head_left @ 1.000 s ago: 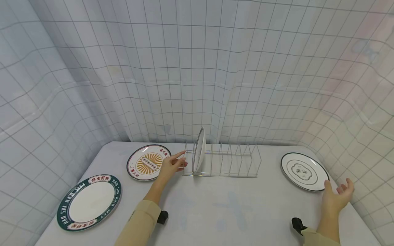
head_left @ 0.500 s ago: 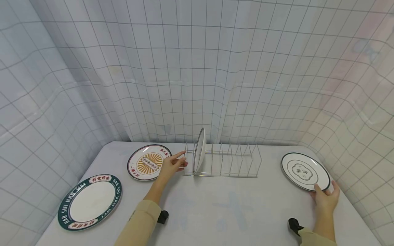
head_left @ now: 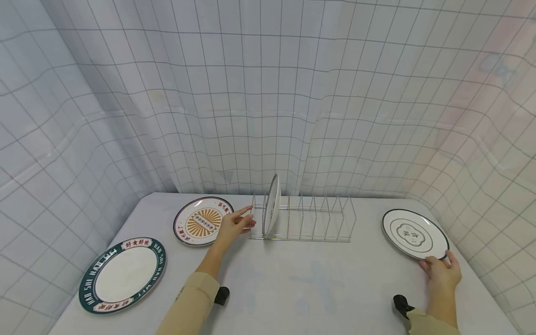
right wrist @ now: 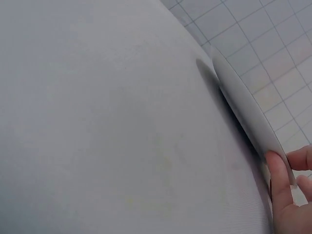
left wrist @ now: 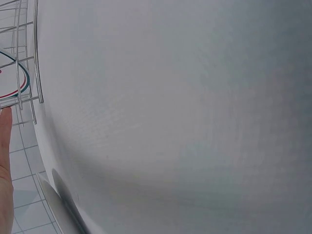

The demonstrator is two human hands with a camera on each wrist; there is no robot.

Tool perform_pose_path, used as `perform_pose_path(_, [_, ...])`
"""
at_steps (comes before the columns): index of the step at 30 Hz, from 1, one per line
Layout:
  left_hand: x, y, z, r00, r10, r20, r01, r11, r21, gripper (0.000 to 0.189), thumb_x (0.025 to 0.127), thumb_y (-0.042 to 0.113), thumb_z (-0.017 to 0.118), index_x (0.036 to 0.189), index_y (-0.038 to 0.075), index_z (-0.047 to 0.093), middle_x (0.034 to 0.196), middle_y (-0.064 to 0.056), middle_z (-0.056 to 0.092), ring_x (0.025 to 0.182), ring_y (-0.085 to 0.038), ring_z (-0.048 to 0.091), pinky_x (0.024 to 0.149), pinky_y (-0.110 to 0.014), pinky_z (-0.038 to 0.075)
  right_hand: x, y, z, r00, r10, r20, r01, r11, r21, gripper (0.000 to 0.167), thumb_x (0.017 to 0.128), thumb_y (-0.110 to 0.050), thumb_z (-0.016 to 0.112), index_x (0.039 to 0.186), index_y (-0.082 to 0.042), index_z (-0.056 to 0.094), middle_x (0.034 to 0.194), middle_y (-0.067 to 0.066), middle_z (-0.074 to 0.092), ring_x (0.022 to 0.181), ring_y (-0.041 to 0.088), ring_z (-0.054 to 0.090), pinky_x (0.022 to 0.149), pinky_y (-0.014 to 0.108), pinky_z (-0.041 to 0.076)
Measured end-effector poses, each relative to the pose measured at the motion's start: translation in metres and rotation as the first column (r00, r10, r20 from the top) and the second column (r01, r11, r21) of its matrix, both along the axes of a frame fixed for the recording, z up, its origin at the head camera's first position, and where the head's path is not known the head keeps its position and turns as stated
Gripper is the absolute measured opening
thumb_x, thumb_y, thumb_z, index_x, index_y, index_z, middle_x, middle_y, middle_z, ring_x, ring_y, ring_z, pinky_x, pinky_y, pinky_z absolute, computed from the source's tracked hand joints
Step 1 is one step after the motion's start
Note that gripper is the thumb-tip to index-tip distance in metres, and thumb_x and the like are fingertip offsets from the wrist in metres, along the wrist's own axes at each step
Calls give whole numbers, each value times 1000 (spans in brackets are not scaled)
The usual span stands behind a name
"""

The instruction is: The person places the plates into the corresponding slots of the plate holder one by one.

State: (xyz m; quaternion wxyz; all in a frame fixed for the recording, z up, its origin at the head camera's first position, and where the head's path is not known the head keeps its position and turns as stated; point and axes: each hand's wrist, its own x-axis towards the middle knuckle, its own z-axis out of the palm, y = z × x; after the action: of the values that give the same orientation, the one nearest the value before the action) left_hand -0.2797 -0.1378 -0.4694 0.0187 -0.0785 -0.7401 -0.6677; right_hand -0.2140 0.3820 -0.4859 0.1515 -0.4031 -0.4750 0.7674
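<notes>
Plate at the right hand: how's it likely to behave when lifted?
The plate looks rigid and holds an even round outline, so probably no flex. Its smooth face suggests it could slip. The right hand pinches only the near edge, so the far side may dip as it rises.

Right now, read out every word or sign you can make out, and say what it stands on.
"HAO SHI HAO WEI": on the green-rimmed plate.
"好食好", last character unclear: in red, on the same green-rimmed plate.
Sunburst plate: red characters, too small to read.
Right-hand plate: dark central characters, too blurred.
Standing plate: too edge-on to read.
Left sleeve: small mark, unreadable.
</notes>
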Motion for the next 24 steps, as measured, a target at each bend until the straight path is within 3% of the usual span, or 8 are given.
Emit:
perform_pose_path(6, [0,0,0,1000,6,-11,-7,1000,-10,41,91,15,57,130,2,50,90,-25,66,84,-29,67,74,-35,56,2,2,3,997,-46,-66,37,991,-129,87,79,16,51,144,-35,23,113,-3,39,61,5,60,64,18,55])
perform_pose_path(17, [1,1,1,1000,3,1,-3,1000,-3,41,91,15,57,129,3,51,92,-28,65,89,-39,64,77,-39,55,7,6,-4,975,-54,-216,-15,952,-306,92,80,18,54,142,-41,20,95,-1,50,68,12,61,68,23,57])
perform_pose_path(24, [0,1,1,1000,3,-4,-3,1000,-6,41,91,16,57,129,4,51,92,-28,65,89,-37,64,77,-39,55,8,10,-9,957,-55,-283,-63,918,-391,103,73,24,58,138,-46,22,101,0,46,73,15,61,74,25,56])
